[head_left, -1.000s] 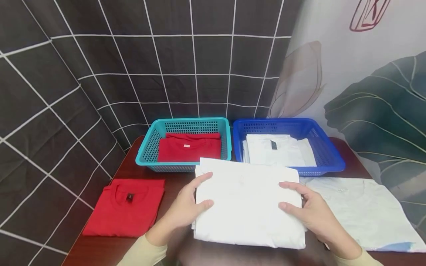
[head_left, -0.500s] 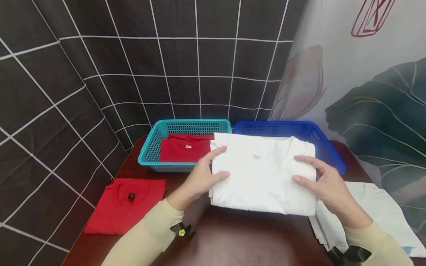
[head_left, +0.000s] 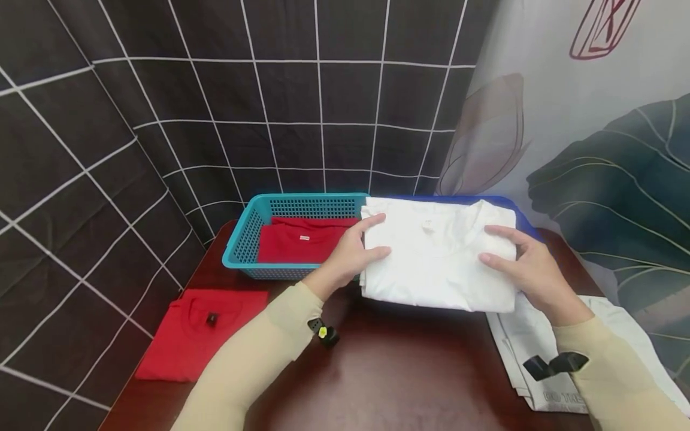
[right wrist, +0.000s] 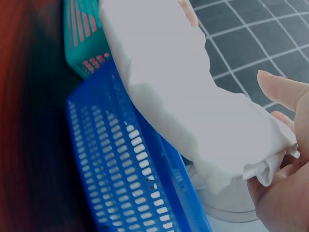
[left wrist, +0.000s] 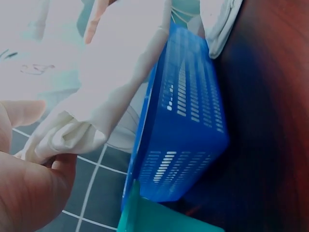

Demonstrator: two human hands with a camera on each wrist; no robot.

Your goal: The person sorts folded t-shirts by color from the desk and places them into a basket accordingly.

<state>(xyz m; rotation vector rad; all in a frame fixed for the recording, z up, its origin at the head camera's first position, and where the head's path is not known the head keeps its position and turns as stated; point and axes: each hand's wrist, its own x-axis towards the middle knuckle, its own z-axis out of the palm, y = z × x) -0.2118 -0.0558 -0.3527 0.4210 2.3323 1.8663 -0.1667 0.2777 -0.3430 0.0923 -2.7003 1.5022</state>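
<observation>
A folded white shirt (head_left: 431, 263) is held by its two sides over the blue basket (head_left: 525, 218). My left hand (head_left: 357, 248) grips its left edge, thumb and a finger on top, the others underneath. At the right edge my right hand (head_left: 525, 260) grips it the same way. Both wrist views show the shirt's folded layers (left wrist: 72, 135) bunched between thumb and fingers, above the rim of the blue basket (right wrist: 135, 164). White cloth shows through that basket's holes; most of its inside is hidden in the head view.
Left of the blue basket stands a teal basket (head_left: 242, 239) with a folded red shirt (head_left: 307, 239) in it. Another folded red shirt (head_left: 199, 335) lies at the table's left. Folded white clothing (head_left: 544, 359) lies at the right, partly under my right forearm. A dark gridded curtain (head_left: 345, 90) hangs behind.
Both hands have carried the white shirt forward and to the right, from the near middle of the table to over the blue basket, covering most of it in the head view.
</observation>
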